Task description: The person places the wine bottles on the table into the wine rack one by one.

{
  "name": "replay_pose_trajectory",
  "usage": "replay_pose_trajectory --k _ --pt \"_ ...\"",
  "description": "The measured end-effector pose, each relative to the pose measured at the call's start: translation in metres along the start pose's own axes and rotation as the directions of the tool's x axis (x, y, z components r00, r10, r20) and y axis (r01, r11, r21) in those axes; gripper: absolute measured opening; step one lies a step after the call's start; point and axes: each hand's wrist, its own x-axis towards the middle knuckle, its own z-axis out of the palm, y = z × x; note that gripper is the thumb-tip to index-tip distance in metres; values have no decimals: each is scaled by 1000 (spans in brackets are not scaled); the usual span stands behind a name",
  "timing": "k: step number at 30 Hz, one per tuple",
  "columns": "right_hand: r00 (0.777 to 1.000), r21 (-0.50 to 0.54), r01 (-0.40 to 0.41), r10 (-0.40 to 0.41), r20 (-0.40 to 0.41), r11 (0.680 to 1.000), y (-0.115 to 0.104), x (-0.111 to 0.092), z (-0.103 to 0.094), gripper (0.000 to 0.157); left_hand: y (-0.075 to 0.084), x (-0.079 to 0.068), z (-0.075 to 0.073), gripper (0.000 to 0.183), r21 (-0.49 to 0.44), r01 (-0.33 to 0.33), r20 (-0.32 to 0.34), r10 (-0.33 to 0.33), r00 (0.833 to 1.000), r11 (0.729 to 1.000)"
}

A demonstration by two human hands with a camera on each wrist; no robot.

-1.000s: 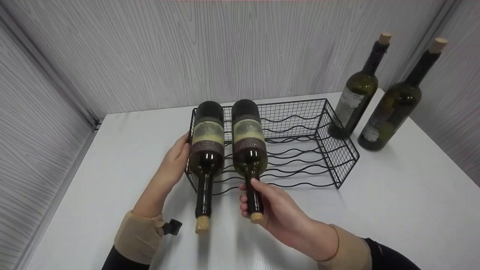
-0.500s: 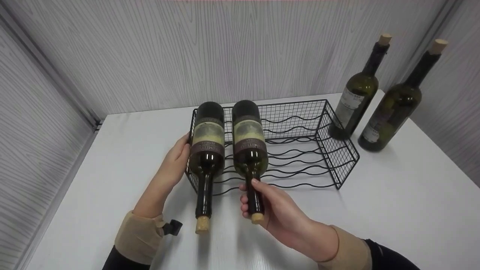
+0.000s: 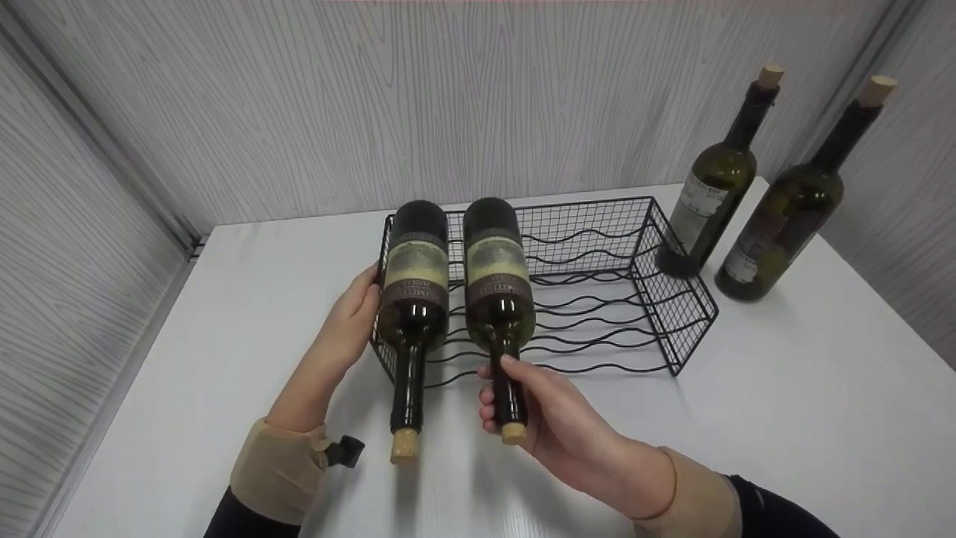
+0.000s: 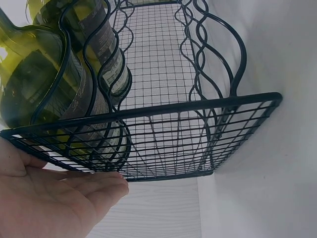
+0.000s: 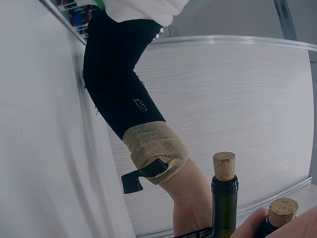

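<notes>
Two corked dark wine bottles lie side by side in a black wire wine rack, necks toward me. My right hand grips the neck of the right-hand wine bottle, thumb on top and fingers curled beneath. Beside it, the left wine bottle has no hand on it. My left hand rests against the rack's left end; in the left wrist view its fingers lie fairly straight along the mesh. Both corks show in the right wrist view, the held bottle's cork lower right.
Two more corked bottles stand upright past the rack's right end: a nearer-to-rack green bottle and another green bottle to its right. All stand on a white table. Pale wood-grain panels close off the back and sides.
</notes>
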Motion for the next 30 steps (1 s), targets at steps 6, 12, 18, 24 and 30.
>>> replay_pose_trajectory --k 6,12,18,24,30 --pt "1000 5 -3 3 12 1000 -1 0 -1 33 -1 0 0 58 -17 -17 -1 17 1000 1000" --pt "1000 1 -5 5 24 1000 1 1 -3 34 0 0 -1 58 -14 -9 3 9 1000 1000" --pt "998 31 -17 16 55 999 3 -1 -7 40 0 -1 -1 58 -8 -2 1 2 1000 1000" --pt "998 17 -21 20 66 1000 3 -3 -14 40 0 0 0 59 11 12 -4 -11 1000 1000" --pt "996 7 -24 23 90 1000 4 -4 -28 43 0 0 1 59 11 12 -11 -12 1000 1000"
